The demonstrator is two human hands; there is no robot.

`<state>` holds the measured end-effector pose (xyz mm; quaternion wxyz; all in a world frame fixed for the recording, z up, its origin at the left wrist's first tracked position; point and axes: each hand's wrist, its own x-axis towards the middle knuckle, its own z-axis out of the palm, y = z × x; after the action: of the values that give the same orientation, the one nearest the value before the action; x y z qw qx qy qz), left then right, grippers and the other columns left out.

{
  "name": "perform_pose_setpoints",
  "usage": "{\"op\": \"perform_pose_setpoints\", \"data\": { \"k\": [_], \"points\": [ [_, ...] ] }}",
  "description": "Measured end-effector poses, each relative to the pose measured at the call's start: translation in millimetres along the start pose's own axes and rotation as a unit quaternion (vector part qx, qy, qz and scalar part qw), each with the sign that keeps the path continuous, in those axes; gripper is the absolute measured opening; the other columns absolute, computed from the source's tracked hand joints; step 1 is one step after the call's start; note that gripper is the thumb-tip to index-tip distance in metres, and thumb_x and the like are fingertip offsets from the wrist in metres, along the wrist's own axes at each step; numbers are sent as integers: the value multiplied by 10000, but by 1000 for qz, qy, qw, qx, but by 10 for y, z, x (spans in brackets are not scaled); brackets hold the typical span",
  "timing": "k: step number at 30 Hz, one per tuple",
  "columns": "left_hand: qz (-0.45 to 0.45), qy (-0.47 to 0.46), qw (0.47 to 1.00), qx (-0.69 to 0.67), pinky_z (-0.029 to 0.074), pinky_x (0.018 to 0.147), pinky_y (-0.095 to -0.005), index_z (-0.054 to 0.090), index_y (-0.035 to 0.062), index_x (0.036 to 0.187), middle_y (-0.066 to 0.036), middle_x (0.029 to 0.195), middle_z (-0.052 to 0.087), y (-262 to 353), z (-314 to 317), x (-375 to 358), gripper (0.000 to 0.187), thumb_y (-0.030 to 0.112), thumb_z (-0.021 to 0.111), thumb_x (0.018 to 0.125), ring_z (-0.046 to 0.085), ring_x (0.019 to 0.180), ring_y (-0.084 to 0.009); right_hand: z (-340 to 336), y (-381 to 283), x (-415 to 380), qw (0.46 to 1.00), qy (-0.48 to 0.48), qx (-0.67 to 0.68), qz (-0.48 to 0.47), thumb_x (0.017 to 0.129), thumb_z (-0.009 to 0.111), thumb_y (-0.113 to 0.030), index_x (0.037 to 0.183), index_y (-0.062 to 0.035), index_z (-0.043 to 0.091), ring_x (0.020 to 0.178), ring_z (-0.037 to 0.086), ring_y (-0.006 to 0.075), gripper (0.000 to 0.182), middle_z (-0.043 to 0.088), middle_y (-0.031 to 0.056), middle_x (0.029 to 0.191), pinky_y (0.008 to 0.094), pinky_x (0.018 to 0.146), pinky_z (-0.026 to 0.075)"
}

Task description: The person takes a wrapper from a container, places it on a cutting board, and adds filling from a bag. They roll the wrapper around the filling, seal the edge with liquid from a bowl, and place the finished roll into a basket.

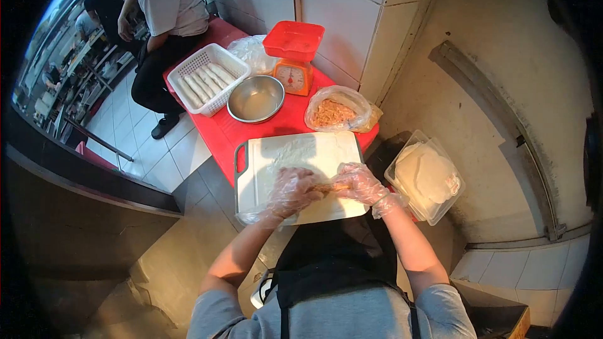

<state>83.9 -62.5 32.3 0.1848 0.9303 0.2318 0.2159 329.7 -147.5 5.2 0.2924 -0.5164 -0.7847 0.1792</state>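
My left hand, in a clear plastic glove, closes round the left end of a strip of orange-brown filling. The gloved right hand has its fingers on the strip's other end. Both hands are low over a white cutting board with a grey handle, near its front edge. A thin whitish sheet or smear seems to lie on the board, its outline hard to make out. Behind the board, a plastic bag stands open with more of the orange filling inside.
On the red table stand a metal bowl, an orange scale with a red pan, and a white basket of several pale rolls. At right, a clear tub holds round white sheets. A person sits at the back left.
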Motion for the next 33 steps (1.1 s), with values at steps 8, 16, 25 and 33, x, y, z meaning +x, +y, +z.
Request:
{"op": "perform_pose_setpoints", "data": {
  "k": [8,16,25,33],
  "points": [
    [93,8,995,-40,489,787,-464,727,101,985,-131,984,716,7,602,229,249,275,734,806,658,894,-337,-83,49,-269,996,52,31,58,666,833,-183,1042,-81,740,917,632,309,400,633,94,930,408,827,501],
    [104,65,981,-148,457,808,-482,730,88,965,-111,838,707,322,467,368,183,226,695,851,647,843,-324,-151,130,-370,995,62,40,67,643,804,-82,1044,-57,746,923,633,307,406,655,111,952,417,865,491],
    [97,27,989,-106,399,976,-462,694,136,1125,-72,1035,713,315,528,378,311,267,711,843,647,960,-291,-180,242,-468,990,75,83,88,703,803,-93,977,-35,756,887,650,274,284,687,98,866,420,926,476],
    [60,2,998,-13,397,1031,-503,680,145,1176,-91,971,704,34,582,155,364,270,723,837,658,961,-280,-206,245,-565,987,62,77,130,808,782,-187,1039,-38,754,898,666,291,276,680,117,860,487,1102,401]
  ]
}}
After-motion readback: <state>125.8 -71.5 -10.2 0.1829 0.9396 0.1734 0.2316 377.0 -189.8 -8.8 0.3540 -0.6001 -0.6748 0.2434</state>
